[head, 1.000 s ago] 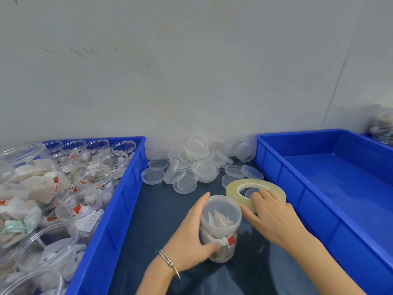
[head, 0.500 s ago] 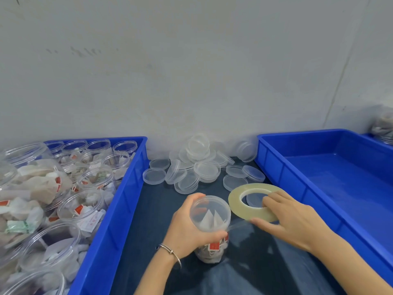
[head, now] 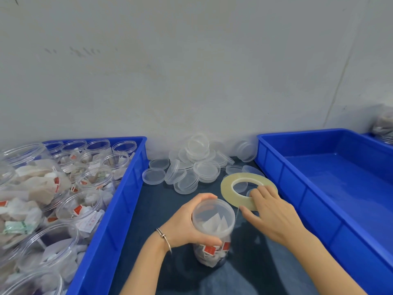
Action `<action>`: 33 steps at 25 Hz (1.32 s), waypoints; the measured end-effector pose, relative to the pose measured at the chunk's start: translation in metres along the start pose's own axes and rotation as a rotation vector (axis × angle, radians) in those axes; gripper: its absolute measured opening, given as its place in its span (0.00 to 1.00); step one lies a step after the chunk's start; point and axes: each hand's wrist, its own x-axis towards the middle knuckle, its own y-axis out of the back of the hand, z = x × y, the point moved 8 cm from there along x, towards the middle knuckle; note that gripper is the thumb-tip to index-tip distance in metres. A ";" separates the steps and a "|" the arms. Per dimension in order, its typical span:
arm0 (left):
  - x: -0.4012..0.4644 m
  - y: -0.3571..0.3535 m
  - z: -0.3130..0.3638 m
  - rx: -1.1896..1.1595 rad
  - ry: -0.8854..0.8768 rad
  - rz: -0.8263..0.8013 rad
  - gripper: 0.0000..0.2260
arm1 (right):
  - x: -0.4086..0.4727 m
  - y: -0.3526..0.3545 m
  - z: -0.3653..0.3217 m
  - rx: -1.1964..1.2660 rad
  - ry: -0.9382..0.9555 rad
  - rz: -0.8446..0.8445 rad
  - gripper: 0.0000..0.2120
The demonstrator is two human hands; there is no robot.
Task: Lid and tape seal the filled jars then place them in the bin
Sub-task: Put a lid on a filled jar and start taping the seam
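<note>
A clear jar (head: 212,228) filled with tea bags, its lid on, stands on the dark table in the middle. My left hand (head: 187,226) grips it around the upper part, fingers curled round the rim. Just right of it lies a flat yellowish roll of tape (head: 231,177). My right hand (head: 268,211) rests on the roll's near edge with fingers on it and the thumb stretched toward the jar; a thin strip of tape seems to run from roll to lid. The blue bin (head: 274,162) at the right holds nothing.
Another blue bin (head: 127,177) at the left is packed with several open filled jars (head: 85,184). A heap of loose clear lids (head: 191,167) lies against the wall between the bins. More jars (head: 385,126) show at the far right edge.
My left hand has turned and tilted the jar slightly, moving it a little toward me. My right hand stays on the tape roll, which has shifted slightly.
</note>
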 end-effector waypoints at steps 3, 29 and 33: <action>-0.001 0.003 0.003 0.088 0.083 -0.084 0.40 | 0.001 -0.001 -0.007 0.013 0.004 0.024 0.18; 0.014 -0.019 0.044 0.786 0.007 0.231 0.17 | -0.013 0.006 -0.012 0.101 0.034 -0.106 0.14; 0.013 -0.020 0.047 0.745 0.077 0.362 0.13 | -0.012 0.007 -0.017 0.031 -0.021 -0.074 0.18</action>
